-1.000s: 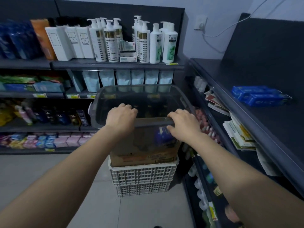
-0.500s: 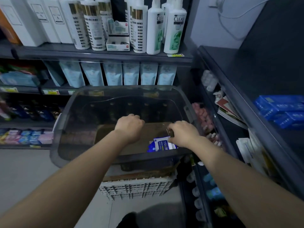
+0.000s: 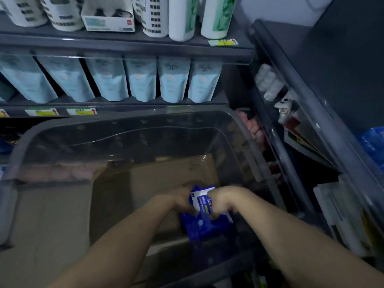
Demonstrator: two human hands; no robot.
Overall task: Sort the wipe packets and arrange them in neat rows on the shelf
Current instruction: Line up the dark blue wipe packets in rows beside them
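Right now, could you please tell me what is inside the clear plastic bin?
Blue-and-white wipe packets, held by the left hand and right hand; their count is hidden.

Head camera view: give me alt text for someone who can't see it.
The left hand and right hand grip a blue-and-white wipe packet inside a clear plastic bin, with a dark blue packet beneath it. Behind, pale blue pouches line a dark shelf.

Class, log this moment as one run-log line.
stage: picking | left hand: grips wipe packet | right hand: grips same packet | place: inside clear bin
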